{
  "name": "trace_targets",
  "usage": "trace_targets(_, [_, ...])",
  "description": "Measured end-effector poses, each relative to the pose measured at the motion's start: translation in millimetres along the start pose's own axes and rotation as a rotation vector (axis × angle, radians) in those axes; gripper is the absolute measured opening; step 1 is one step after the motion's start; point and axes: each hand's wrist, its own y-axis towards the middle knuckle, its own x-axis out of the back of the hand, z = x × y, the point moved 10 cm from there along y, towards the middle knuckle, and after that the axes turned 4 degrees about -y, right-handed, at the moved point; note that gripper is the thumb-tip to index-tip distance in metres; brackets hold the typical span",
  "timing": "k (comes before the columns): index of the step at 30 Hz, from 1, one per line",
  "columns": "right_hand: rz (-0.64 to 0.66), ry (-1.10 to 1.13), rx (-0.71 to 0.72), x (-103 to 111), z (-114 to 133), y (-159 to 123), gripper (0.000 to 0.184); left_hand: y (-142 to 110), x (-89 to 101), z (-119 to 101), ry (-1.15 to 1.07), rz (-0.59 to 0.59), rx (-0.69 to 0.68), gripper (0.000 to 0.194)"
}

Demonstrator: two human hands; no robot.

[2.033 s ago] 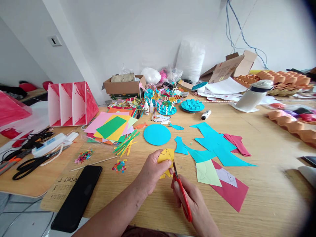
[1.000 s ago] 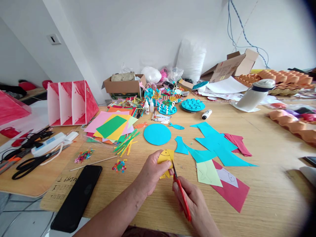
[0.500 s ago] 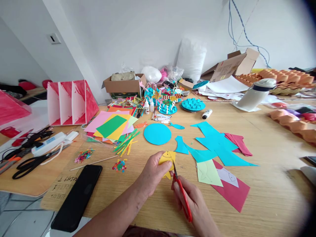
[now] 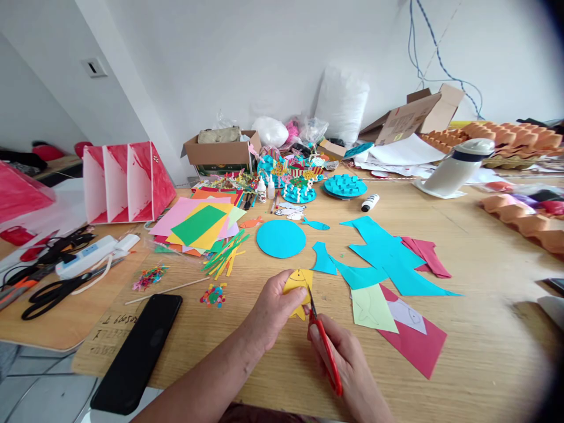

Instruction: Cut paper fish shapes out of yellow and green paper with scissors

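Between the thumb and fingers of my left hand (image 4: 278, 302) is a piece of yellow paper (image 4: 298, 278) with a fish drawn on it; the tail end is partly cut out. My right hand (image 4: 341, 355) grips red-handled scissors (image 4: 326, 346), whose blades point away from me and meet the right edge of the yellow paper. Beyond my hands lie a blue paper circle (image 4: 281, 239), an orange paper fish (image 4: 251, 222) and a blue paper fish (image 4: 316, 224). Blue paper offcuts (image 4: 383, 252) spread to the right, touching a pale green sheet (image 4: 374, 308) with a pencilled fish.
A black phone (image 4: 138, 352) lies at the front left, near black-handled scissors (image 4: 57, 291) and a power strip (image 4: 88, 257). Stacked coloured paper (image 4: 198, 226) and green and yellow strips (image 4: 227, 252) sit left of centre. A white pump bottle (image 4: 453, 170) stands at the right.
Almost nothing differs. The scissor blades stay at the paper's right edge with only a very slight shift, and my left hand keeps its place.
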Motion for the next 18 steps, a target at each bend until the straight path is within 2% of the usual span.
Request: trace_targets(18, [-0.012,-0.007,0.032,0.9,-1.0,0.4,0.036,-0.9,3.2,2.3,-0.025,-0.002,-0.001,0.01])
